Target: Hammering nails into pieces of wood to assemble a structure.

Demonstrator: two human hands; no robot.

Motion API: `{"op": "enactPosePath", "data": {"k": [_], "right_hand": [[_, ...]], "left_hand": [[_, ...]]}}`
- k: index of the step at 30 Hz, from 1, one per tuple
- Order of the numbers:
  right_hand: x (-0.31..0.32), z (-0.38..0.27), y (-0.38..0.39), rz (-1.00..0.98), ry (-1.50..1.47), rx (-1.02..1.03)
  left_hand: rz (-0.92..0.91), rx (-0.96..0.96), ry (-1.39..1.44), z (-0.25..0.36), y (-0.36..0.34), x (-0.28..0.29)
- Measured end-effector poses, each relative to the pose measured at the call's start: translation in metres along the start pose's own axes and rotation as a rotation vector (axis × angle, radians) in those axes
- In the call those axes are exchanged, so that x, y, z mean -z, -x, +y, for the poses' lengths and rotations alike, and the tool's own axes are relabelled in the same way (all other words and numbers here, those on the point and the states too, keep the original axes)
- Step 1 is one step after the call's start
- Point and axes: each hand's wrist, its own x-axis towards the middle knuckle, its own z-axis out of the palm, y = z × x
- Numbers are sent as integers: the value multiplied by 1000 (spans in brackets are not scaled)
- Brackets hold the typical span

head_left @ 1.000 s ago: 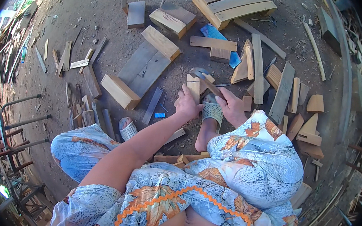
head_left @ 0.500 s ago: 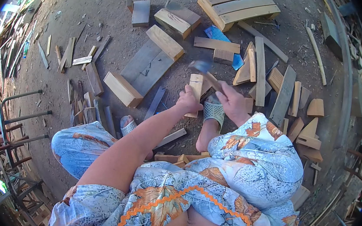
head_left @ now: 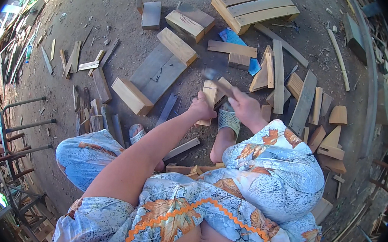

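My left hand is closed round the near end of a pale wooden block on the ground between my feet. In my right hand is a hammer, gripped by its wooden handle. Its metal head, a little blurred, is just above the far end of the block. Another short piece of wood lies right behind the handle and is partly covered by it. Close to my right hand is my right foot in a pale perforated shoe.
A slatted wooden piece lies at the far side. Left of the block is a grey board with pale end blocks. Loose planks and offcuts lie to the right. A metal frame stands at far left, near piled sticks.
The hammer head has come down slightly and to the left, nearer the block's far end, and my right hand has tilted with it. My left hand stays on the block.
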Motion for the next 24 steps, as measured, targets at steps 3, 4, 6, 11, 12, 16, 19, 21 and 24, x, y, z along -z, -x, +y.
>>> {"op": "enactPosePath", "data": {"k": [3, 4, 6, 11, 12, 16, 19, 21, 24], "right_hand": [[-4, 5, -5, -193, 120, -112], [-3, 5, -5, -210, 107, -134], [3, 4, -5, -73, 14, -65], [14, -5, -5, 284, -302, 162], [13, -6, -6, 317, -324, 204], [1, 1, -6, -156, 93, -83], [-4, 10, 2, -134, 81, -70], [-2, 17, 10, -45, -66, -115], [-3, 29, 25, 162, -238, -163]], "left_hand": [[0, 3, 1, 4, 2, 2], [12, 4, -39, 4, 2, 2], [15, -13, -51, 4, 0, 3], [29, -32, -39, 0, -3, 1], [8, -22, -33, 0, -3, 1], [-65, 10, 45, 2, 0, 3], [-35, -1, 18, 3, 3, 2], [-24, -13, 13, 1, 2, 0], [4, -36, 62, -5, -2, -7]]}}
